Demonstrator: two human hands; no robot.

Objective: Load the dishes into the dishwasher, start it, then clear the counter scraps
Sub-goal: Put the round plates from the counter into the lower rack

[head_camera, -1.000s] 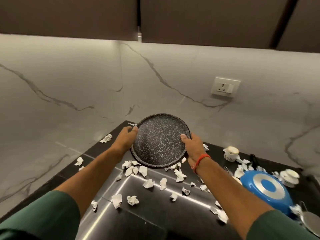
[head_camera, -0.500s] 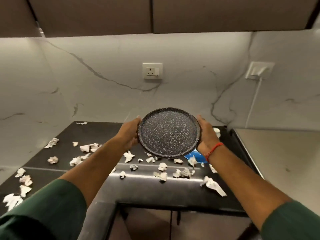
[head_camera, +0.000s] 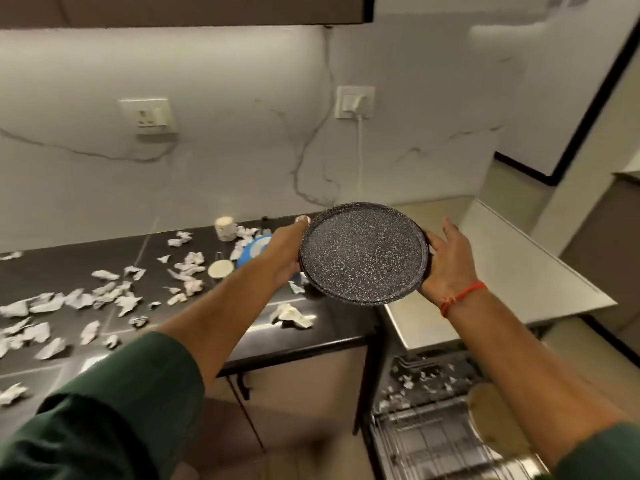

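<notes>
Both hands out front: our left hand and right hand each curl round opposite rims of the plate, fingers closed on its edge, palms behind. Plate held in the air, tilted face toward us, above the seam where the counter ends and a pale worktop begins. Dishwasher rack open below right, wire tines showing; a second pale dish seems to sit in it, blurred.

Risks, as we judge them: grip is rim-only, so a slip could drop the plate on the counter edge or into the rack. Lowering it blind could clip the pale worktop's front lip, which overhangs the rack. Paper scraps litter the counter and some appear inside the rack; they could foul a tine slot.

Room: clear air between plate and rack on the right side. Left is crowded — a cup, a blue dish and scraps just beside our left wrist. Wall cord hangs well behind.
</notes>
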